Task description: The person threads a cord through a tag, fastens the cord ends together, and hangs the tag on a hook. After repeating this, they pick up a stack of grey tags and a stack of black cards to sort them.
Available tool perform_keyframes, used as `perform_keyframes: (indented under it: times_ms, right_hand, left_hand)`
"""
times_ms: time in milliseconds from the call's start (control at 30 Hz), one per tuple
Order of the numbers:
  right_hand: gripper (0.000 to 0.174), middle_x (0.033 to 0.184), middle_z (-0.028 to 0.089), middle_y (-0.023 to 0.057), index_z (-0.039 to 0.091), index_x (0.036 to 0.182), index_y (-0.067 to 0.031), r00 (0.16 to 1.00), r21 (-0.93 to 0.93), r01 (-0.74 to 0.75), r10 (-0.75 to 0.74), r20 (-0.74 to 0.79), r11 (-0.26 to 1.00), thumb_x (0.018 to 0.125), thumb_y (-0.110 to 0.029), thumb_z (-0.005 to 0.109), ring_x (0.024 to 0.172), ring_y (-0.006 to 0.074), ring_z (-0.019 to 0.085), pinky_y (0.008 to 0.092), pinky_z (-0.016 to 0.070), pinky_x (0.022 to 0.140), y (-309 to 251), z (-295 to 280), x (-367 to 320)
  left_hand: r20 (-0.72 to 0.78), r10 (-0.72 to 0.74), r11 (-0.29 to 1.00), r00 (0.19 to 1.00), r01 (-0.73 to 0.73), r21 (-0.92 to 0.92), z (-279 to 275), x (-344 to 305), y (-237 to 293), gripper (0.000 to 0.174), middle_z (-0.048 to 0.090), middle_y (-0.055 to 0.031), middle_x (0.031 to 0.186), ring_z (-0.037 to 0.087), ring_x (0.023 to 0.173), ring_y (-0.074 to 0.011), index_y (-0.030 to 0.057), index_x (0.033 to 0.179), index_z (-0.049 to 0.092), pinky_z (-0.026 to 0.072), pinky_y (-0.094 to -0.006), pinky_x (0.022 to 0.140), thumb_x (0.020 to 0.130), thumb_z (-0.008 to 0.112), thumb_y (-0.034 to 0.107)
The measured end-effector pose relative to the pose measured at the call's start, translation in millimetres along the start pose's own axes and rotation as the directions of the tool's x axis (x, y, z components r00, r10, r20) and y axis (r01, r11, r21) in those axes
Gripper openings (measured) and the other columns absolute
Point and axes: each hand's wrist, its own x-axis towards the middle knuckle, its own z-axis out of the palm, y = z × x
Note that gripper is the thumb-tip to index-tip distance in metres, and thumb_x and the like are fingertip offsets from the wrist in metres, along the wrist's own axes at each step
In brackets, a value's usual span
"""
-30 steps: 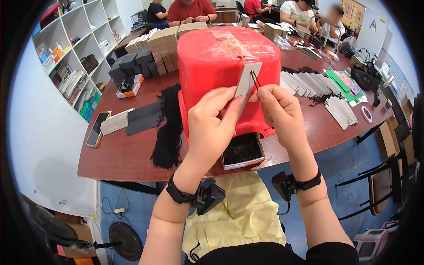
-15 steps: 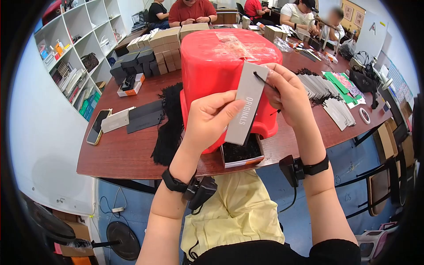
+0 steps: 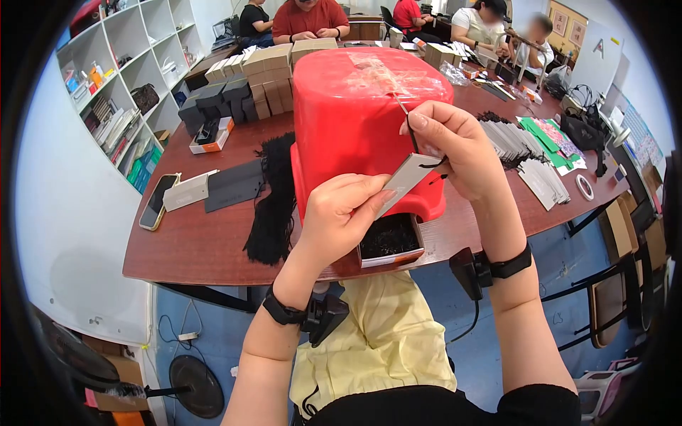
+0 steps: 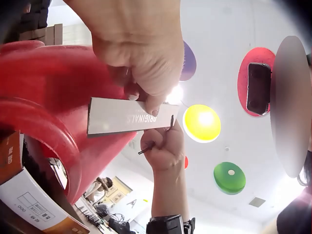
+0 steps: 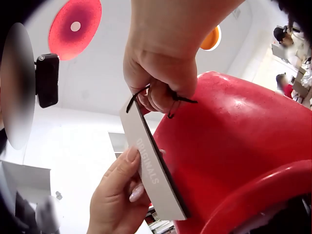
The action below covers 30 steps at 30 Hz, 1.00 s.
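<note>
My left hand (image 3: 339, 213) pinches a grey cardboard hang tag (image 3: 403, 183) between thumb and fingers. The tag is printed ORIGINALS, as the right wrist view shows, and it leans up toward the right. A black string (image 5: 138, 97) runs through the hole at its upper end. My right hand (image 3: 458, 145) grips that string just above the tag's end, with loose string ends showing below the fingers. Behind both hands stands a red plastic stool (image 3: 348, 117) with clear tape on its top.
Under the stool's front, a small box (image 3: 391, 262) contains black strings. More black strings (image 3: 273, 199) lie left, beside dark tags (image 3: 233, 188) and a phone (image 3: 158, 202). Fanned grey tags (image 3: 543, 183) and a tape roll (image 3: 584, 187) lie right. Several people sit behind.
The tag turned its printed face toward the head camera, then tipped flatter and lower. My right hand moved up and right from the hole, and now draws the string away from the tag's end.
</note>
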Motion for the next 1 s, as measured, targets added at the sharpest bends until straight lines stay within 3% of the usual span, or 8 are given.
perform_keyframes:
  times_ms: [267, 333, 533, 667, 733, 833, 933, 1000]
  right_hand:
    - [0.015, 0.067, 0.049, -0.0002, 0.051, 0.076, -0.0038, 0.947, -0.083, 0.282, -0.291, -0.134, 0.956, 0.083, -0.017, 0.049, 0.063, 0.0054, 0.044, 0.0204, 0.0366, 0.061, -14.2, 2.1, -6.6]
    - [0.012, 0.077, 0.050, 0.0038, 0.049, 0.079, -0.0034, 0.905, 0.315, 0.425, -0.394, -0.161, 0.849, 0.082, -0.014, 0.046, 0.070, 0.0096, 0.045, 0.0250, 0.0380, 0.067, -16.3, -6.6, -6.1]
    - [0.013, 0.091, 0.052, 0.0069, 0.049, 0.083, -0.0042, 0.928, 0.908, 0.111, -0.370, 0.050, 0.403, 0.082, -0.015, 0.041, 0.068, 0.0109, 0.043, 0.0252, 0.0370, 0.067, -13.2, -18.1, -24.1]
    - [0.023, 0.120, 0.044, 0.0129, 0.050, 0.101, -0.0012, 0.919, 0.730, 0.157, -0.369, 0.138, 0.665, 0.080, -0.006, 0.043, 0.043, 0.0047, 0.037, 0.0165, 0.0342, 0.045, -7.4, -12.8, -42.8]
    - [0.028, 0.111, 0.053, 0.0111, 0.052, 0.100, -0.0005, 0.892, -0.049, 0.443, -0.434, 0.126, 0.895, 0.073, 0.005, 0.047, 0.038, 0.0024, 0.038, 0.0151, 0.0325, 0.039, -8.4, 3.1, -55.4]
    - [0.034, 0.083, 0.063, 0.0127, 0.055, 0.096, 0.0038, 0.900, -0.552, 0.434, -0.321, 0.294, 0.712, 0.063, 0.012, 0.053, 0.050, 0.0051, 0.054, 0.0162, 0.0458, 0.057, -14.3, 12.2, -65.6]
    - [0.031, 0.084, 0.062, 0.0141, 0.055, 0.094, 0.0068, 0.818, -0.428, 0.570, -0.535, 0.211, 0.702, 0.064, 0.012, 0.053, 0.051, 0.0085, 0.056, 0.0171, 0.0464, 0.056, 7.8, 10.0, -60.3]
    - [0.021, 0.086, 0.062, 0.0121, 0.056, 0.091, 0.0046, 0.846, -0.386, 0.528, -0.507, 0.162, 0.757, 0.072, 0.011, 0.051, 0.078, 0.0143, 0.061, 0.0191, 0.0487, 0.054, 9.7, 3.4, -62.5]
  left_hand:
    - [0.021, -0.043, 0.999, 0.999, 0.043, -0.003, -4.8, -4.1, 3.3, 0.015, 0.056, -0.0103, 0.064, 0.049, 0.055, -0.0186, -0.0031, 0.082, 0.060, 0.0387, -0.0257, 0.052, 0.068, 0.061, 0.001]
    - [-0.051, -0.038, 0.996, 0.998, 0.034, -0.079, -4.6, -5.7, 5.3, 0.013, 0.054, -0.0081, 0.062, 0.046, 0.054, -0.0163, -0.0025, 0.081, 0.060, 0.0360, -0.0244, 0.050, 0.068, 0.061, 0.001]
    - [0.056, -0.258, 0.942, 0.965, 0.264, -0.206, -10.1, -17.1, 19.4, 0.012, 0.053, -0.0066, 0.062, 0.047, 0.057, -0.0132, -0.0015, 0.081, 0.060, 0.0363, -0.0228, 0.051, 0.069, 0.060, 0.002]
    - [0.083, -0.317, 0.913, 0.945, 0.327, -0.242, -11.3, -25.0, 30.8, 0.012, 0.053, -0.0050, 0.062, 0.046, 0.054, -0.0090, -0.0014, 0.082, 0.060, 0.0359, -0.0207, 0.049, 0.071, 0.059, 0.003]
    - [0.109, -0.439, 0.833, 0.892, 0.449, -0.322, -11.4, -29.5, 35.7, 0.012, 0.052, -0.0024, 0.063, 0.044, 0.052, -0.0046, -0.0010, 0.083, 0.061, 0.0345, -0.0183, 0.047, 0.073, 0.058, 0.003]
    - [0.134, -0.442, 0.833, 0.887, 0.461, -0.307, -10.9, -30.6, 46.2, 0.012, 0.050, -0.0010, 0.062, 0.041, 0.050, -0.0028, -0.0005, 0.084, 0.061, 0.0318, -0.0171, 0.045, 0.073, 0.059, 0.004]
    - [0.120, -0.365, 0.910, 0.923, 0.381, -0.163, -7.0, -31.4, 48.7, 0.012, 0.049, -0.0021, 0.058, 0.037, 0.046, -0.0059, 0.0002, 0.082, 0.061, 0.0291, -0.0196, 0.042, 0.071, 0.060, 0.003]
    - [0.117, -0.295, 0.953, 0.948, 0.301, -0.041, -5.8, -31.2, 50.4, 0.011, 0.050, -0.0030, 0.057, 0.042, 0.050, -0.0061, -0.0022, 0.079, 0.061, 0.0300, -0.0187, 0.044, 0.069, 0.058, -0.001]
